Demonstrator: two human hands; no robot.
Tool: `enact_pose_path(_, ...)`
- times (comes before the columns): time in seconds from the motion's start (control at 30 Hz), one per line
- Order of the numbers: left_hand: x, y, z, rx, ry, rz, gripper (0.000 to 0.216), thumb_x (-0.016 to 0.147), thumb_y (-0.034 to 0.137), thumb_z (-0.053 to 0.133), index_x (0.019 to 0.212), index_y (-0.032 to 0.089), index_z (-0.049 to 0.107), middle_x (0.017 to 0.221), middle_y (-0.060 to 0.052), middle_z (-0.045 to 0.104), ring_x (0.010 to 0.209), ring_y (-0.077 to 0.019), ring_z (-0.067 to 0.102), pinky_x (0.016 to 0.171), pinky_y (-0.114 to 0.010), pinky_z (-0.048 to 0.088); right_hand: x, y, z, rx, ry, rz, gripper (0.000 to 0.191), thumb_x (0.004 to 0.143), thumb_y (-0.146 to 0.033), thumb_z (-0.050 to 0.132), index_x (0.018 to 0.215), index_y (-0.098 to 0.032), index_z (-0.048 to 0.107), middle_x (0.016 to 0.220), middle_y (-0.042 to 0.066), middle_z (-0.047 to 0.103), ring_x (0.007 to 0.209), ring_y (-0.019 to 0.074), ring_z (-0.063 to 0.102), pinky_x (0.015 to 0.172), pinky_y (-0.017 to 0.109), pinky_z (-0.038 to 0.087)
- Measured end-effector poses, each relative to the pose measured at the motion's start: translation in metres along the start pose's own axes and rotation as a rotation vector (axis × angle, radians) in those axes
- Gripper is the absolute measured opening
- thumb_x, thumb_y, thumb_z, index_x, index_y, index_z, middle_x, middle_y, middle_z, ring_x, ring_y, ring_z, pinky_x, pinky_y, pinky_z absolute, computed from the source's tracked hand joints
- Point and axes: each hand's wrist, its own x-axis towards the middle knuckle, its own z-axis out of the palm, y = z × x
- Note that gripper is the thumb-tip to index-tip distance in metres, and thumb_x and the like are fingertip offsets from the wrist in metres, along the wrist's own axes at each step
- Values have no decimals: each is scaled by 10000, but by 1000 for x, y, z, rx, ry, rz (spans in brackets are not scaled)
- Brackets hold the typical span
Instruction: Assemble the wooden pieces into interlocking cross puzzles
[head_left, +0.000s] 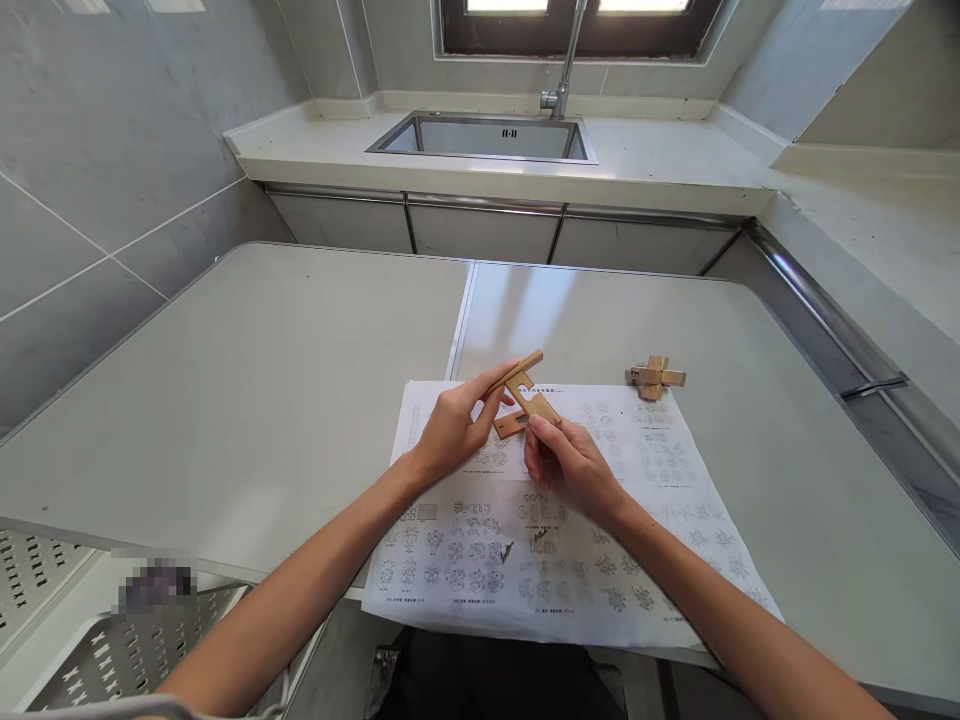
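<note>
Head view: the left hand (452, 432) has its grip closed on a slim wooden stick (529, 362), pinched between thumb and fingertips. The right hand (571, 468) grips notched wooden puzzle pieces (534, 406) that meet the stick. Both hands hover just above a printed instruction sheet (577, 570) lying at the near edge of the worktop (262, 400). An assembled wooden cross puzzle (657, 377) rests at the sheet's far right corner.

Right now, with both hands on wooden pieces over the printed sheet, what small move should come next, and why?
Probably ease the stick in the left hand into a notch of the notched piece pinched by the right hand: the two cross and seem to touch above the sheet, but do not look seated.
</note>
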Motion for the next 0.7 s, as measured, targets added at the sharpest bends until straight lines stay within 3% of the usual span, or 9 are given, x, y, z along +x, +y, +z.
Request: enact_pose_path(0.7, 3, -1, -7, 25, -45, -13, 408, 1085, 309, 497, 1478, 250, 588, 1048, -47, 805, 897, -167, 768, 820, -286, 616, 2, -6, 0, -93, -42, -11, 563, 1050, -562, 506, 621, -204, 570, 487, 1, 562, 432, 115, 435, 472, 282, 330)
